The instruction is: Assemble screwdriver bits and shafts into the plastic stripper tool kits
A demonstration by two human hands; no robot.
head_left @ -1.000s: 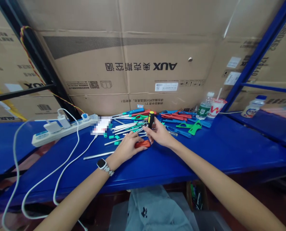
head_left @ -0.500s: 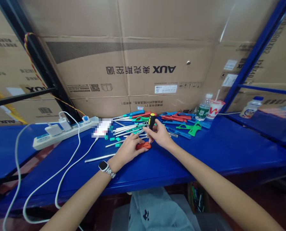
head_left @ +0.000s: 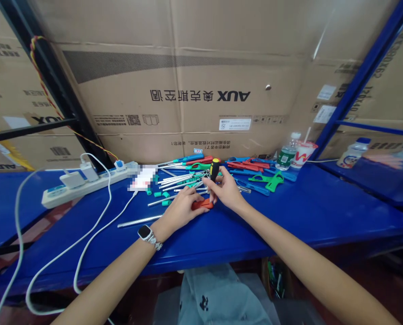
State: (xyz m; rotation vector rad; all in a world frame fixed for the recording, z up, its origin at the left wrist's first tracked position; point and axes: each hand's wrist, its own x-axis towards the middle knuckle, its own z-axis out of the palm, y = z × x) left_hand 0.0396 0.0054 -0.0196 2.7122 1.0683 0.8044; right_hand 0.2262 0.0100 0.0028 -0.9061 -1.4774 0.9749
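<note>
My left hand (head_left: 183, 204) is closed on a red plastic handle (head_left: 203, 204), pressing it on the blue table. In my right hand (head_left: 227, 187) is a screwdriver with a black and yellow grip (head_left: 214, 169), held upright above the handle. Its tip is hidden behind my fingers, so I cannot tell whether it touches the handle. A metal rod (head_left: 137, 221) reaches out from under my left hand. Behind my hands lie several metal rods (head_left: 174, 181) and small teal plastic pieces (head_left: 166, 203).
Red handles (head_left: 255, 165), blue handles (head_left: 257, 187) and a green handle (head_left: 274, 181) lie to the right. A water bottle (head_left: 285, 153) and a paper cup (head_left: 303, 155) stand behind them. A power strip (head_left: 86, 185) with white cables sits left. Cardboard (head_left: 194, 67) backs the table (head_left: 289, 216).
The view has shifted slightly. Both hands stay in almost the same place, with the red handle and the screwdriver still held.
</note>
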